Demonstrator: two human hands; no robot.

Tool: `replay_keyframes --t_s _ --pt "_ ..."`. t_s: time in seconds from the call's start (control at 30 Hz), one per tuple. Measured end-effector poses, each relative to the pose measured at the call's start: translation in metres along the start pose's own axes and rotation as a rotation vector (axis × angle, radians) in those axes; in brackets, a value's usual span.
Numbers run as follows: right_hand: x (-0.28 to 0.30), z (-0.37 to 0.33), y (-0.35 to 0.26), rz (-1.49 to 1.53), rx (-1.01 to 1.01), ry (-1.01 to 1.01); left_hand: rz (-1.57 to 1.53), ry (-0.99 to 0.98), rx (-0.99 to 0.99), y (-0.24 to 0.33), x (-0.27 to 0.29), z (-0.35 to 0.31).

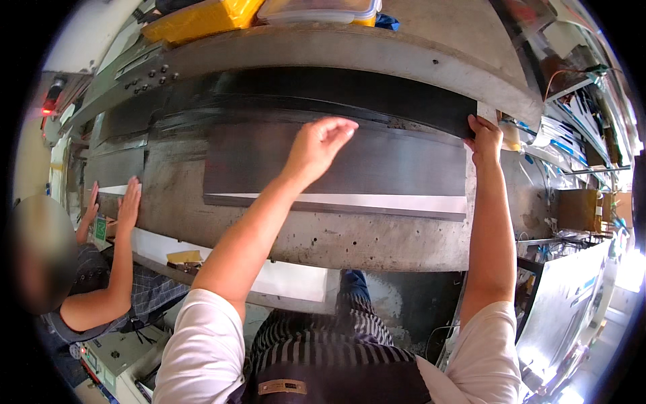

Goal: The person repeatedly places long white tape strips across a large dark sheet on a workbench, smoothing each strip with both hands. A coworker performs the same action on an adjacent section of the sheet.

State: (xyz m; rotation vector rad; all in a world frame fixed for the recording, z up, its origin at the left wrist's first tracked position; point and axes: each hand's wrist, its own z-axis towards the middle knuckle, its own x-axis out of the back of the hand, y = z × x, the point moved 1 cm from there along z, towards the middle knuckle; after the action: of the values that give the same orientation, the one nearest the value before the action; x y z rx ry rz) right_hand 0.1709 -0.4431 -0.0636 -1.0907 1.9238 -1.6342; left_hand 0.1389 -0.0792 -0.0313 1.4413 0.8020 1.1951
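Observation:
My right hand is closed on the right end of a long black sheet, the thumb and fingers pinching its corner. That sheet lies along the far side of the concrete-like bench, against a raised grey ledge. Above the middle of the bench hovers my left hand, fingers loosely bent and thumb apart, with nothing visible in it. Beneath it are stacked wide dark grey sheets. A white strip shows along their near edge.
At the left, another person's hands rest by a smaller grey sheet. Small dark round pieces sit on the ledge. Beyond are a yellow package and a clear lidded box. Crowded racks and a cardboard box stand right.

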Motion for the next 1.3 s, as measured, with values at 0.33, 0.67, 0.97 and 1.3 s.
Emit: replay_keyframes --t_s 0.33,0.67,0.97,1.3 --pt "0.044 -0.013 0.006 0.272 -0.037 -0.096 -0.666 -0.084 0.332 0.006 -0.026 -0.045" --pt "0.142 -0.175 0.05 0.16 0.064 -0.185 -0.874 0.829 0.19 0.015 0.087 -0.129" --pt "0.112 -0.226 0.113 -0.521 0.464 0.017 0.432 0.948 0.375 -0.053 0.121 -0.241" --pt "0.093 -0.245 0.094 -0.627 0.497 0.153 0.968 1.021 0.522 -0.096 0.149 -0.26"
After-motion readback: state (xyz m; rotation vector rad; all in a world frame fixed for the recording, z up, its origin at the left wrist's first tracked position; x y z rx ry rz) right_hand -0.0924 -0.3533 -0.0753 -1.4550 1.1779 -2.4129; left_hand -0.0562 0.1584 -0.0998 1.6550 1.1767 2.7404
